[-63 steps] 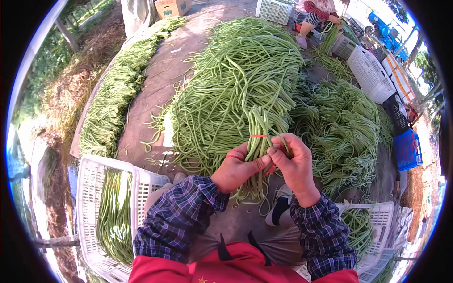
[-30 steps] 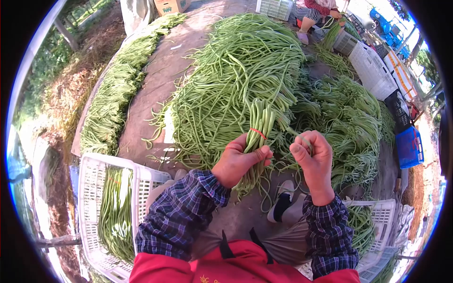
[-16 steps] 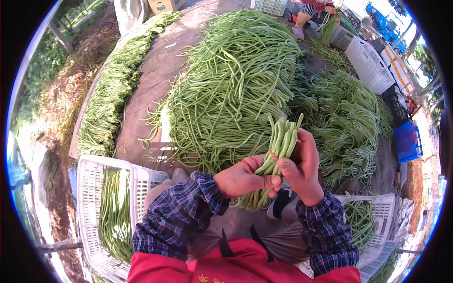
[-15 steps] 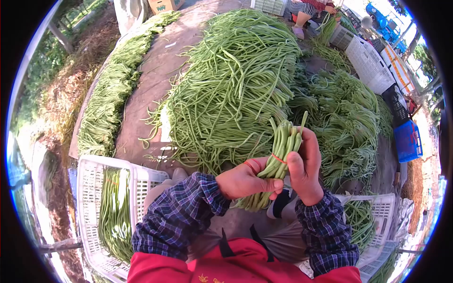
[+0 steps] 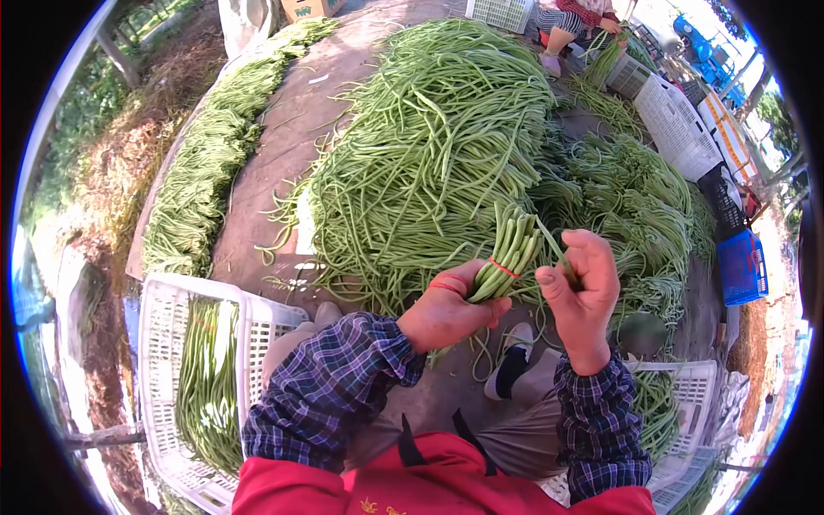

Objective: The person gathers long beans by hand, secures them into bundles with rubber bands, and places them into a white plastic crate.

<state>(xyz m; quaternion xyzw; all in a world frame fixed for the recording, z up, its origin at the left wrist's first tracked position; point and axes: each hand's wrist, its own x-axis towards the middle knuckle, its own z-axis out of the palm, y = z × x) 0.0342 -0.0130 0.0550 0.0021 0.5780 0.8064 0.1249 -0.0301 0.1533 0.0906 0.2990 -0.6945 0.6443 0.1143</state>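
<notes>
My left hand (image 5: 448,311) is closed round a bundle of long green beans (image 5: 518,239), just below the red rubber band (image 5: 505,269) that circles it. The bundle's cut ends point up and away from me. To its right, my right hand (image 5: 585,300) has its fingers curled, with a single long bean (image 5: 553,242) running from beside the bundle's top into its grip. Another red band (image 5: 448,283) lies across the left hand near the thumb. Behind both hands rises a large heap of loose long beans (image 5: 438,154).
A white crate (image 5: 245,343) with long beans stands at my left, another crate (image 5: 699,386) at my right. More beans (image 5: 193,180) line the left edge. A blue crate (image 5: 742,268) sits at far right. Another person (image 5: 562,34) sits at the back right.
My right hand has moved right, away from the bundle, with a single bean now in its fingers. The left hand still grips the bundle, which has shifted slightly.
</notes>
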